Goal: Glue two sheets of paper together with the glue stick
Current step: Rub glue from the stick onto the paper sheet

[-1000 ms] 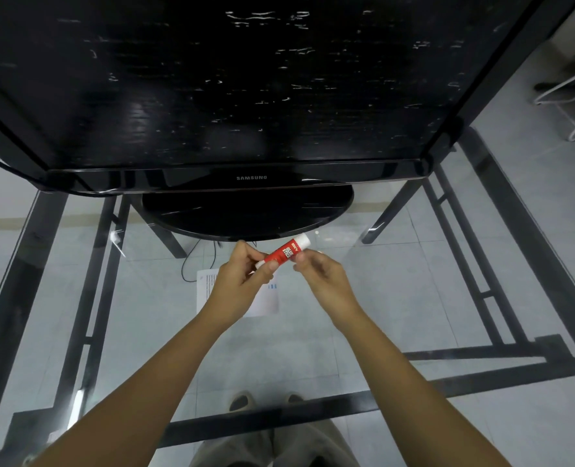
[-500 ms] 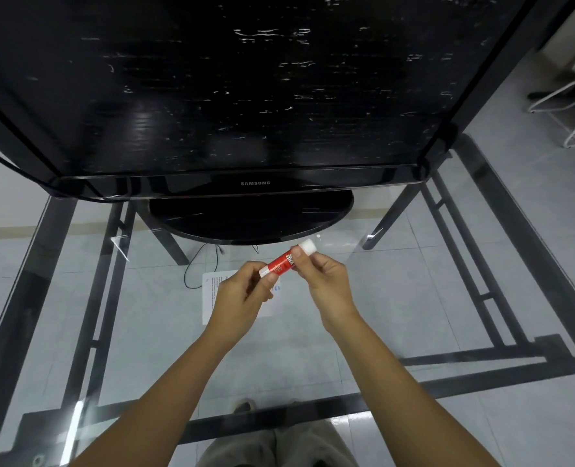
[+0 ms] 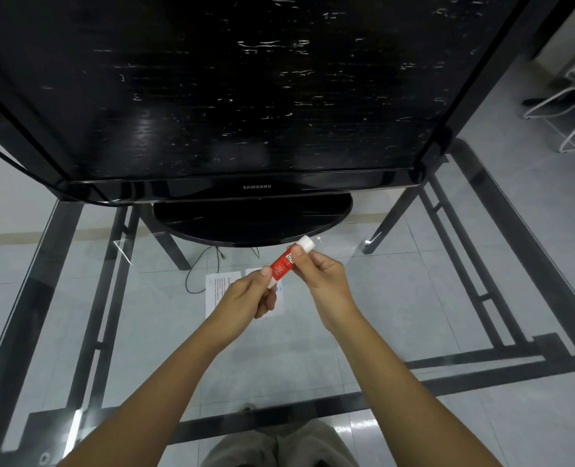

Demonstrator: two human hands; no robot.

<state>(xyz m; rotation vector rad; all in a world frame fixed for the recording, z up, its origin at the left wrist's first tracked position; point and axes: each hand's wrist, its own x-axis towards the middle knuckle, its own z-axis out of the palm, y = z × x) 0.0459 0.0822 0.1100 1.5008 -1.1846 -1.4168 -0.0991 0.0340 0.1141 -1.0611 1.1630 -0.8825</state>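
A red glue stick [image 3: 283, 263] with a white cap [image 3: 306, 243] is held slanted above the glass table, cap end pointing up and to the right. My left hand [image 3: 245, 296] pinches its lower end between thumb and fingers. My right hand [image 3: 323, 276] grips the upper part just below the cap. Two white printed paper sheets lie side by side on the glass beneath my hands: the left sheet [image 3: 216, 291] shows well, while the right sheet [image 3: 279, 299] is mostly hidden by my hands.
A large black Samsung television [image 3: 212, 96] on an oval stand [image 3: 252, 224] fills the far half of the glass table [image 3: 397, 298]. Black table frame bars run on both sides and along the near edge. A white wire chair [image 3: 569, 109] stands at the far right.
Both hands have stayed on the glue stick and hold it much as before. My right fingers have moved up the stick toward the cap. The view has tilted slightly.
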